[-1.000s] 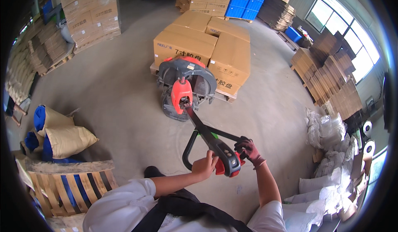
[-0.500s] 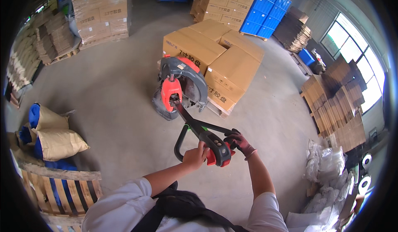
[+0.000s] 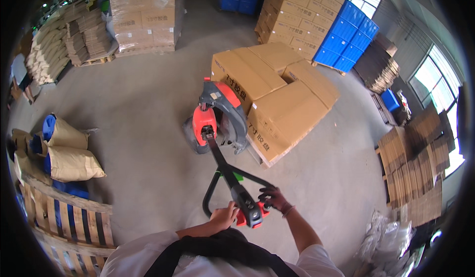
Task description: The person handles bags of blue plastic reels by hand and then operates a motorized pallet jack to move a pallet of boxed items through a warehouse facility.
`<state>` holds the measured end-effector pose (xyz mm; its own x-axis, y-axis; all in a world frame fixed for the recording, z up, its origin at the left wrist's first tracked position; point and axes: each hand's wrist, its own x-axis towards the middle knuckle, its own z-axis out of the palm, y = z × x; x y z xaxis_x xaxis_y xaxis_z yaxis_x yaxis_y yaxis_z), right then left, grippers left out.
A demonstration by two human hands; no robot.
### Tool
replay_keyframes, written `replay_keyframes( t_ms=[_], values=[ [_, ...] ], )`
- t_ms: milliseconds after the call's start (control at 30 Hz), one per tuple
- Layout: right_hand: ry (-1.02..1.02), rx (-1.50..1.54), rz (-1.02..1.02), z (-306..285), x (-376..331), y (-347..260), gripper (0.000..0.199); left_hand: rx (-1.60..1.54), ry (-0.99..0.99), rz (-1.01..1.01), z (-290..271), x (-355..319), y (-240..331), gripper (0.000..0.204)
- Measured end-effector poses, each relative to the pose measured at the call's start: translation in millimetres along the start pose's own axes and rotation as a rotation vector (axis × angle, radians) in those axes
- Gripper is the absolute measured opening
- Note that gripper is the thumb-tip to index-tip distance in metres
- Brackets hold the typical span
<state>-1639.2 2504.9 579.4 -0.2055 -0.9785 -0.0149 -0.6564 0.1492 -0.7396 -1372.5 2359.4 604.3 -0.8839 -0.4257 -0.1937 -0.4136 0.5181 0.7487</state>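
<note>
A red and black powered pallet truck [image 3: 205, 122] stands in front of me, its long black tiller handle [image 3: 228, 176] slanting back toward my body. My left hand [image 3: 223, 216], bare, is closed on the left side of the handle's head, beside the red controls. The handle's right side is gripped by my right hand [image 3: 273, 198] in a dark glove with a red back; its fingertips partly show. Large brown cartons [image 3: 292, 118] sit on a wooden pallet [image 3: 263, 162] just beyond the truck. The truck's forks are hidden from view.
Filled sacks [image 3: 74, 162] and a slatted wooden pallet [image 3: 74, 227] lie at left. Flattened cardboard [image 3: 413, 173] and clear plastic wrap [image 3: 391, 240] line the right. Wrapped cartons [image 3: 143, 19] and blue crates [image 3: 346, 37] stand behind. A person [image 3: 21, 76] is at the far left edge.
The tiller head has come lower and closer to my body, with both hands still on it. The cartons and background have shifted rightward and down in view. A person now shows at far left.
</note>
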Motion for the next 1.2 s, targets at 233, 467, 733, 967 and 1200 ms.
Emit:
replay_keyframes(
  t_ms=[233, 467, 733, 967, 1200],
  values=[
    [0.002, 0.082, 0.000, -4.3, 8.9, -7.7, 0.026, 0.133, -0.077, -0.146, -16.8, 0.7, 16.9, 0.031],
    [0.074, 0.213, -0.025, 11.2, 62.0, -2.4, 0.025, 0.186, -0.053, -0.176, -57.0, 28.9, -12.5, 0.032],
    [0.070, 0.366, 0.136, 36.1, 177.6, -35.7, 0.027, 0.200, -0.012, -0.045, -175.0, 75.9, -75.4, 0.032],
    [0.112, 0.291, 0.177, 68.1, 224.8, -90.2, 0.022, 0.193, -0.103, -0.009, -250.8, 86.9, -124.5, 0.031],
    [0.192, 0.245, 0.284, 92.7, 245.2, -154.8, 0.014, 0.176, -0.263, -0.029, -310.7, 84.7, -146.3, 0.034]
  ],
)
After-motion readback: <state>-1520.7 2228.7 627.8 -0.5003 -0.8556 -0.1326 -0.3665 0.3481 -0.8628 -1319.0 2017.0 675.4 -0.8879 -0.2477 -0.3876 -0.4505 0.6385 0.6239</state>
